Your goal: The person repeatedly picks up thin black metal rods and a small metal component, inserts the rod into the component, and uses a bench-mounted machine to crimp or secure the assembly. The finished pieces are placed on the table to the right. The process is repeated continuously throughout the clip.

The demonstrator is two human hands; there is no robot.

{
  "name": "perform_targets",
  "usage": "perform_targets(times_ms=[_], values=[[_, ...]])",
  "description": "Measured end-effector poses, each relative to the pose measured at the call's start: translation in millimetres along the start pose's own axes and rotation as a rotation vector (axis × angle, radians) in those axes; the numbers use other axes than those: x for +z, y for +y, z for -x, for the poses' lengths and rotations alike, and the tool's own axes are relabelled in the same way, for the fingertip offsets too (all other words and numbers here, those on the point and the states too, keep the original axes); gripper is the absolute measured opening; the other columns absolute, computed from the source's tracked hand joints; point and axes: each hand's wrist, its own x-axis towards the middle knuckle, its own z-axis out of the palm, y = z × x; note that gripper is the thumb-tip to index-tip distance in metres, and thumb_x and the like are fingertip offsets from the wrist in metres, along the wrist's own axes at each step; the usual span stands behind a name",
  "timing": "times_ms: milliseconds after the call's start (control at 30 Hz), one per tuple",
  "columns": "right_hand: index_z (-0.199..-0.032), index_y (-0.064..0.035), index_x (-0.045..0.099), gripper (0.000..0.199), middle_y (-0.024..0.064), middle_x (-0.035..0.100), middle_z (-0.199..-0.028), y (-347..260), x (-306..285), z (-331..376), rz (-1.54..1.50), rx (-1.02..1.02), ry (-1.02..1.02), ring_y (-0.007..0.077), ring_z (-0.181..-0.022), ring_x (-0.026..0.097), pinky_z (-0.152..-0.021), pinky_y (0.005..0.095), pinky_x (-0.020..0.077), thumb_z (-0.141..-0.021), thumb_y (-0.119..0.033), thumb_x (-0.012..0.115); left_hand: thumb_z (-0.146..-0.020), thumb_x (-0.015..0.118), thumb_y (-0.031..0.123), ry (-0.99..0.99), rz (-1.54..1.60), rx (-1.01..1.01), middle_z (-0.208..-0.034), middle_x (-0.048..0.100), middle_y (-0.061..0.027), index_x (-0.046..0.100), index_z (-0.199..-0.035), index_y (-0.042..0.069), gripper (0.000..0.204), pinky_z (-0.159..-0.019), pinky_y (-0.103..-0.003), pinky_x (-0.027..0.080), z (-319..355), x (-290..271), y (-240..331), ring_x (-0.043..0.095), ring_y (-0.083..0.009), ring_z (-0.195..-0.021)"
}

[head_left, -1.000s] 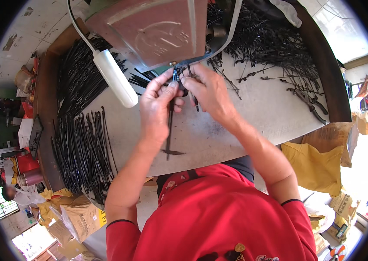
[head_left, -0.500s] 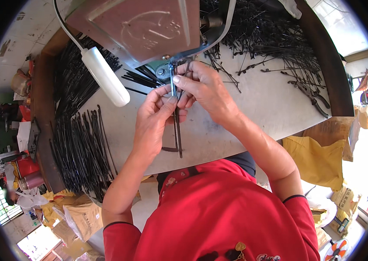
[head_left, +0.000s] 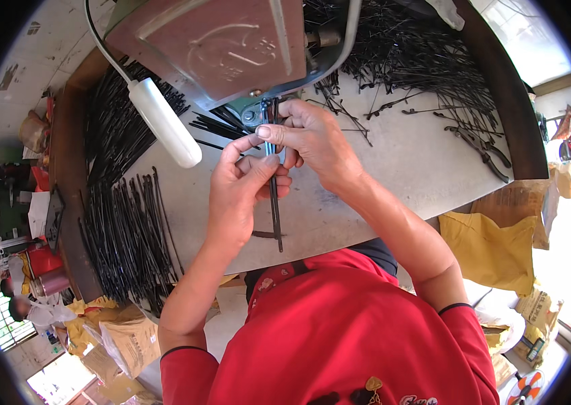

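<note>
My left hand (head_left: 241, 192) and my right hand (head_left: 312, 138) meet over a grey table (head_left: 393, 169), both pinching a thin black metal rod (head_left: 275, 212) that hangs down toward me. The rod's top end sits at the metal clamp (head_left: 262, 115) under a brown machine (head_left: 224, 40). My right thumb and forefinger grip the rod near its top. My left fingers curl around it just below.
A white cylindrical handle (head_left: 164, 121) sticks out left of the machine. Several black rods (head_left: 130, 236) lie in rows on the left of the table, and a tangled heap (head_left: 420, 61) lies at the back right. Pliers (head_left: 481, 145) rest at the right. Yellow sacks (head_left: 495, 250) sit beside the table.
Both hands have moved up and closer to the clamp under the machine. The rod stays in both hands and has shifted slightly.
</note>
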Motion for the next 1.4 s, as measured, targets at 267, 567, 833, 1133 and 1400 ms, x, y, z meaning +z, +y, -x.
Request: perform_targets(times_ms=[267,567,833,1133,1400], values=[[-0.106,0.0009,0.058,0.035,0.0076,0.064,-0.073,-18.5,-13.9,11.5,-0.034,0.077,-0.13,0.0077,-0.046,0.048,-0.042,0.0195,0.0357,-0.086,-0.027,0.067,-0.089,0.062,0.011,-0.01,-0.195,0.126,-0.085,0.062,-0.0058,0.054,-0.119,-0.001,0.033,-0.065,-0.024,0.051,4.5,-6.0,-2.4,0.061,-0.0107,-0.072],[-0.103,-0.0011,0.054,0.026,0.0188,0.067,-0.093,7.7,-39.5,-9.1,-0.478,0.053,0.053,0.0201,-0.08,0.068,-0.068,0.0267,0.0562,-0.096,-0.026,0.054,-0.084,0.069,0.011,0.272,0.024,0.297,-0.086,0.065,-0.0091,0.061,-0.098,-0.001,0.02,-0.064,-0.022,0.049,-35.4,-45.6,-1.8,0.061,-0.0135,-0.069],[-0.121,0.0058,0.046,0.041,0.02,0.063,-0.101,19.3,-14.2,-2.6,-0.688,-0.054,0.113,0.0241,-0.096,0.066,-0.083,0.0306,0.0547,-0.099,-0.029,0.048,-0.088,0.061,0.004,0.267,0.148,0.397,-0.09,0.065,-0.0174,0.045,-0.105,-0.001,0.024,-0.071,-0.028,0.057,-41.8,-21.2,-1.3,0.069,-0.0247,-0.081],[-0.116,0.0037,0.048,0.034,0.0199,0.062,-0.103,17.2,0.5,2.9,-0.813,-0.059,0.233,0.0263,-0.099,0.065,-0.087,0.0336,0.0545,-0.099,-0.026,0.047,-0.089,0.059,0.002,0.323,0.21,0.412,-0.088,0.065,-0.0204,0.045,-0.102,-0.002,0.02,-0.071,-0.029,0.057,-39.2,-10.2,-4.7,0.069,-0.0256,-0.081],[-0.104,0.001,0.055,0.027,0.0188,0.065,-0.101,19.2,0.7,-3.0,-0.851,-0.101,0.239,0.0262,-0.099,0.065,-0.086,0.0344,0.0546,-0.098,-0.025,0.05,-0.089,0.058,0.001,0.326,0.246,0.41,-0.089,0.064,-0.023,0.045,-0.1,-0.003,0.018,-0.071,-0.03,0.057,-44.6,-4.9,-3.1,0.069,-0.0268,-0.081]])
